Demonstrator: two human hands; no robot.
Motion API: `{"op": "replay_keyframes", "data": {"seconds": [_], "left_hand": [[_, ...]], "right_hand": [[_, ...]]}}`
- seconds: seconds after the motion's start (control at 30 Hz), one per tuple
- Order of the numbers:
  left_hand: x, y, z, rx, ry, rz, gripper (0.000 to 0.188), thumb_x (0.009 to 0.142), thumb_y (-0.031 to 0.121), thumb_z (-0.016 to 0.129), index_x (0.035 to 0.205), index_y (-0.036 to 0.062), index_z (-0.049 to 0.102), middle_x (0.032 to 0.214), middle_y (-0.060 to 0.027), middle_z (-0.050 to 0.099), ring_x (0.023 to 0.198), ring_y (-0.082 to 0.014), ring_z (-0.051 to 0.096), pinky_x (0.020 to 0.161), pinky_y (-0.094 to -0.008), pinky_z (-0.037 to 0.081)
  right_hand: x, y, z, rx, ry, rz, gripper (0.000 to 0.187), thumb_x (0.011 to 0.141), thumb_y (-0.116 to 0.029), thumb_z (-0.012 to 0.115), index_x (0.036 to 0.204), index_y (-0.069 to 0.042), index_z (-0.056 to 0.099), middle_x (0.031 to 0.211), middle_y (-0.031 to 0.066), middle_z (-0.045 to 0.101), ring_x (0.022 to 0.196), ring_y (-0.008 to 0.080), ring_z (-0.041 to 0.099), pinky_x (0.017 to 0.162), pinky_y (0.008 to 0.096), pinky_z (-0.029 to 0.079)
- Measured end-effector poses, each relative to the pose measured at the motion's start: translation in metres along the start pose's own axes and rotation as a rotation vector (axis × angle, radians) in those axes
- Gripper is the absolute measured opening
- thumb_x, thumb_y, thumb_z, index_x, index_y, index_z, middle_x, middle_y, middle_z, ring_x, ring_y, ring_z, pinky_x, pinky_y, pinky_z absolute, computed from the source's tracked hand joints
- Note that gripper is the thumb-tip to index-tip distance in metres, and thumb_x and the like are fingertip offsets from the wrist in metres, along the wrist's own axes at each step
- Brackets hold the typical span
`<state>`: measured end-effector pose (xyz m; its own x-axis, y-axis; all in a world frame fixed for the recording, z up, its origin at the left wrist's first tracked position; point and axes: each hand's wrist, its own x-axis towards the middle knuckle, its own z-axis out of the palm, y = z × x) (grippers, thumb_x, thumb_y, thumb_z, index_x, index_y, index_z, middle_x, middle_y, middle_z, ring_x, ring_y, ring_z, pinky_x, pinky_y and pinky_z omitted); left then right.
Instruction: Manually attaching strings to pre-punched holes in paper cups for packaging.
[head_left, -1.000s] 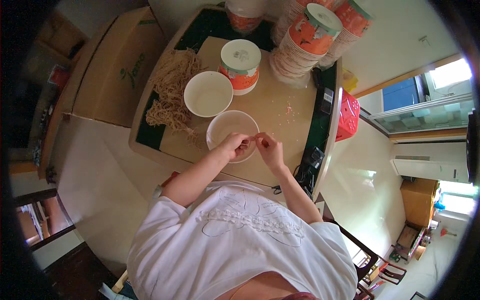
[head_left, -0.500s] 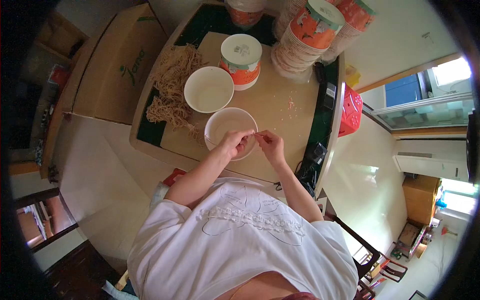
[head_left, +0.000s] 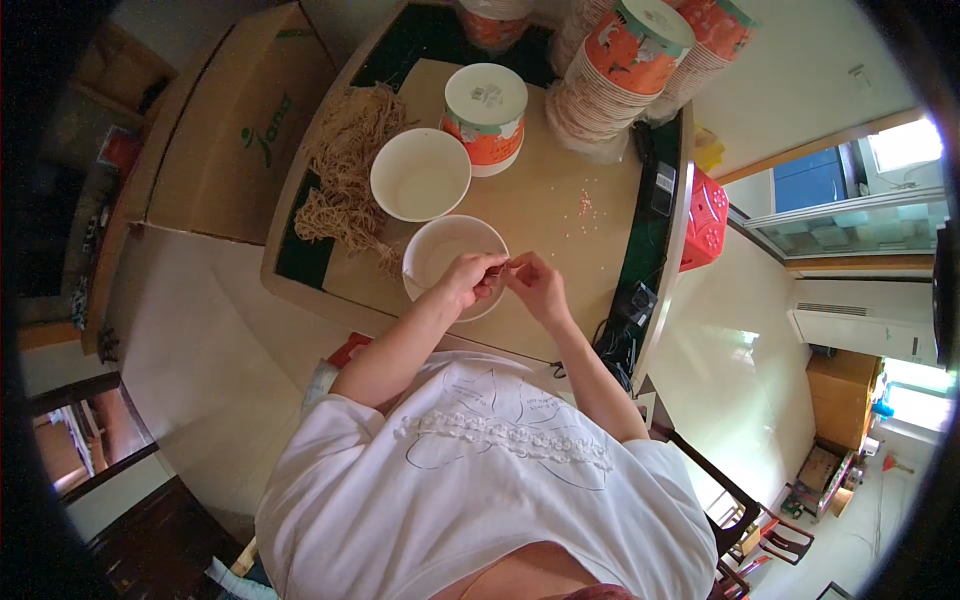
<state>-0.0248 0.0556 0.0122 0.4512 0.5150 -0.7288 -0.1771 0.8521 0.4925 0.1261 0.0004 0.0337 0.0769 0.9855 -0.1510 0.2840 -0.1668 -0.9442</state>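
Observation:
Both my hands meet over the near white paper bowl (head_left: 428, 248), which stands upright and partly hidden under them. My left hand (head_left: 472, 282) is closed in a pinch, with its fingers curled. My right hand (head_left: 538, 290) pinches too, its fingertips against those of the left. Whatever thin thing lies between the fingertips is too small to make out. Just beyond stands a second upright white bowl (head_left: 420, 178), with nothing visible inside. A heap of brown strings (head_left: 350, 165) lies left of the bowls. Small pink beads or bits (head_left: 586, 206) are scattered to the right.
Upside-down orange-patterned bowls (head_left: 485, 130) stand behind the second bowl. Tall bowl stacks in clear plastic (head_left: 600, 105) line the far right. A cardboard box (head_left: 230, 130) is left of the table. Black cables (head_left: 615, 355) and a red plastic stool (head_left: 706, 220) are at the right edge.
My right hand has shifted slightly left and its fingers have curled in closer to my left hand. The near bowl appears a little further left.

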Motion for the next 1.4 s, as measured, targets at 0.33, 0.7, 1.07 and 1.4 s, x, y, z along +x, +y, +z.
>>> {"op": "replay_keyframes", "data": {"seconds": [0.33, 0.7, 1.07, 1.4], "left_hand": [[-0.006, 0.005, 0.002, -0.029, -0.044, -0.024, 0.013, 0.085, 0.022, 0.062, 0.076, 0.0123, 0.062, 0.064, 0.0055, 0.055, 0.049, -0.0043, 0.042, 0.042, -0.0196, 0.028], [-0.007, 0.000, 0.007, -0.041, -0.058, 0.068, 0.021, 0.086, 0.017, 0.062, 0.066, 0.0122, 0.057, 0.055, 0.0045, 0.049, 0.042, -0.0032, 0.039, 0.038, -0.0184, 0.026], [-0.005, 0.005, -0.015, 0.065, -0.186, -0.018, 0.009, 0.085, 0.020, 0.065, 0.086, 0.0102, 0.065, 0.063, 0.0066, 0.052, 0.046, -0.0014, 0.039, 0.040, -0.0171, 0.028], [-0.012, 0.005, -0.006, 0.335, -0.022, 0.149, 0.011, 0.084, 0.018, 0.064, 0.090, 0.0098, 0.067, 0.069, 0.0078, 0.057, 0.050, -0.0007, 0.042, 0.044, -0.0165, 0.030]], "right_hand": [[-0.001, 0.004, 0.002, 0.021, 0.069, 0.025, 0.007, 0.081, -0.006, 0.064, 0.082, -0.001, 0.060, 0.072, 0.0098, 0.064, 0.064, 0.0112, 0.059, 0.059, 0.0270, 0.048], [-0.011, -0.036, 0.002, -0.327, 0.209, -0.228, 0.005, 0.078, -0.002, 0.065, 0.083, -0.002, 0.064, 0.076, 0.0103, 0.061, 0.064, 0.0211, 0.061, 0.058, 0.0286, 0.049], [-0.003, -0.010, 0.002, -0.153, 0.134, -0.183, 0.006, 0.078, -0.002, 0.066, 0.083, -0.003, 0.064, 0.076, 0.0087, 0.063, 0.065, 0.0163, 0.061, 0.061, 0.0275, 0.050], [0.005, -0.003, -0.006, 0.187, -0.061, 0.127, 0.007, 0.082, -0.004, 0.064, 0.088, 0.000, 0.065, 0.076, 0.0024, 0.065, 0.068, 0.0086, 0.059, 0.062, 0.0227, 0.050]]}}
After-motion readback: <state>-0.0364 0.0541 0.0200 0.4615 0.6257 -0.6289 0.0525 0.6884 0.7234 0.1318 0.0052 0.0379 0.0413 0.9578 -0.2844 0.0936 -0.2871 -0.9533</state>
